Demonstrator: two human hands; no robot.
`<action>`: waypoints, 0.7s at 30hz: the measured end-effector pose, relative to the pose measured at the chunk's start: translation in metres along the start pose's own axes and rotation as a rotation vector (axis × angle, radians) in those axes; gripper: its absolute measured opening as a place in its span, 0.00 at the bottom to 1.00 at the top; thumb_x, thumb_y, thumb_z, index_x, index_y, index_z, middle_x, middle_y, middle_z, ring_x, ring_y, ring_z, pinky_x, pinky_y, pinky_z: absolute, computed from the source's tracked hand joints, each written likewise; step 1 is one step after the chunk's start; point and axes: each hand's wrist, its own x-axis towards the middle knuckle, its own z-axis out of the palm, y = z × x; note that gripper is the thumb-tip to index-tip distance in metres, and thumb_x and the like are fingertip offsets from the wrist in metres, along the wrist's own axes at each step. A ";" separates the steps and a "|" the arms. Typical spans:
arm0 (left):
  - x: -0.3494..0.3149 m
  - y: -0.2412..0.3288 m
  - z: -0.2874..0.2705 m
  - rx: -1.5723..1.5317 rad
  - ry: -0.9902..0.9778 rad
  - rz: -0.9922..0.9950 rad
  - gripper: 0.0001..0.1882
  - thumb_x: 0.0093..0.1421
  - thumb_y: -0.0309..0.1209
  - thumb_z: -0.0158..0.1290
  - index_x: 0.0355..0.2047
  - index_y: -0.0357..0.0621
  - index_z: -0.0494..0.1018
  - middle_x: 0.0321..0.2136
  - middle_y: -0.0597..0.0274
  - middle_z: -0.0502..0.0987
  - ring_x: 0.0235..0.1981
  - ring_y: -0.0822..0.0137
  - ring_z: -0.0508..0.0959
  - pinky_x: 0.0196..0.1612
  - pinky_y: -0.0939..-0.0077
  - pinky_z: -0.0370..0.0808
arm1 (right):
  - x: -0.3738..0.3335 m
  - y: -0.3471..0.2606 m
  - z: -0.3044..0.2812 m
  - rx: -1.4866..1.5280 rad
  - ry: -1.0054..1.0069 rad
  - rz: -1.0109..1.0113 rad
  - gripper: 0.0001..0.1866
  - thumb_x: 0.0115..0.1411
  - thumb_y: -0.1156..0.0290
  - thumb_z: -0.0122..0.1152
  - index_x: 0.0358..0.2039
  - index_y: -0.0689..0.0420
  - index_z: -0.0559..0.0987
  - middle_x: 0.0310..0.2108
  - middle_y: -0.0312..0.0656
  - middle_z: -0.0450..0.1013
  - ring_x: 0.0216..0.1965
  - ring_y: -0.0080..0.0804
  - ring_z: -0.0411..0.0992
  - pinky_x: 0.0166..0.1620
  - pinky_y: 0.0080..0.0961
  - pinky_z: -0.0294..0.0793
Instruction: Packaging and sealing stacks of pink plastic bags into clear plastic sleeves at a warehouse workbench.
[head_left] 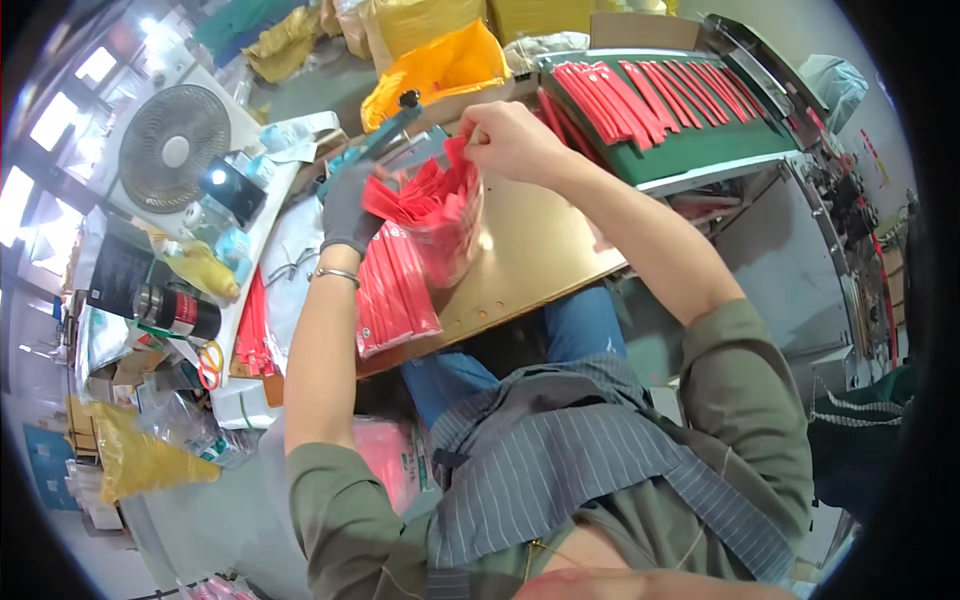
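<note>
A clear plastic bag (pixel 452 250) full of slim red packets (pixel 430 195) stands tilted over the table in front of me, its mouth upward. My left hand (pixel 350 205), in a dark grey glove and smeared by motion, is closed on the left side of the bag's mouth. With bent, pinched fingers, my bare right hand (pixel 512 143) is at the bag's upper right edge, where one red packet rises against the fingertips. Flat on the table beneath, a row of long red packets (pixel 395 295) lies between my left wrist and the bag.
More red packets (pixel 640 95) lie lined up on a green conveyor belt (pixel 690 150) at the far right. An orange bag (pixel 440 75) sits behind the tan table (pixel 540 235). Along the left stand a fan (pixel 175 150), a dark thermos (pixel 178 310) and orange-handled scissors (pixel 210 365).
</note>
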 end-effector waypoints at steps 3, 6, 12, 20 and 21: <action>0.007 0.006 -0.019 0.013 -0.441 -0.478 0.07 0.52 0.28 0.49 0.22 0.38 0.72 0.14 0.64 0.71 0.12 0.73 0.70 0.15 0.77 0.67 | 0.006 -0.005 -0.022 0.032 -0.128 0.169 0.10 0.47 0.72 0.61 0.31 0.63 0.77 0.20 0.45 0.74 0.24 0.35 0.74 0.27 0.29 0.71; 0.015 0.035 -0.017 -0.267 -0.115 -0.433 0.09 0.53 0.29 0.48 0.21 0.36 0.73 0.15 0.63 0.73 0.13 0.72 0.71 0.16 0.78 0.68 | 0.010 0.000 -0.028 0.282 -0.231 0.280 0.13 0.49 0.72 0.62 0.35 0.65 0.77 0.18 0.39 0.72 0.15 0.25 0.68 0.19 0.24 0.67; 0.020 0.039 -0.006 0.105 -0.340 -0.226 0.11 0.52 0.33 0.51 0.25 0.36 0.77 0.16 0.64 0.75 0.14 0.73 0.72 0.20 0.81 0.68 | 0.012 0.019 -0.016 0.472 -0.084 0.277 0.15 0.51 0.71 0.60 0.39 0.64 0.75 0.24 0.39 0.74 0.22 0.19 0.69 0.25 0.18 0.69; 0.019 0.055 -0.032 -0.030 -0.447 -0.417 0.13 0.51 0.33 0.49 0.26 0.35 0.77 0.15 0.59 0.76 0.17 0.73 0.76 0.25 0.78 0.74 | 0.004 0.032 -0.038 0.394 -0.029 0.166 0.10 0.51 0.78 0.53 0.34 0.67 0.76 0.18 0.38 0.69 0.19 0.20 0.68 0.22 0.18 0.66; 0.017 0.048 -0.028 -0.075 -0.321 -0.317 0.13 0.53 0.32 0.49 0.31 0.34 0.76 0.16 0.62 0.75 0.15 0.75 0.73 0.22 0.81 0.71 | 0.005 0.033 -0.039 0.554 -0.043 0.207 0.08 0.51 0.78 0.52 0.31 0.67 0.76 0.18 0.39 0.70 0.19 0.22 0.68 0.23 0.19 0.67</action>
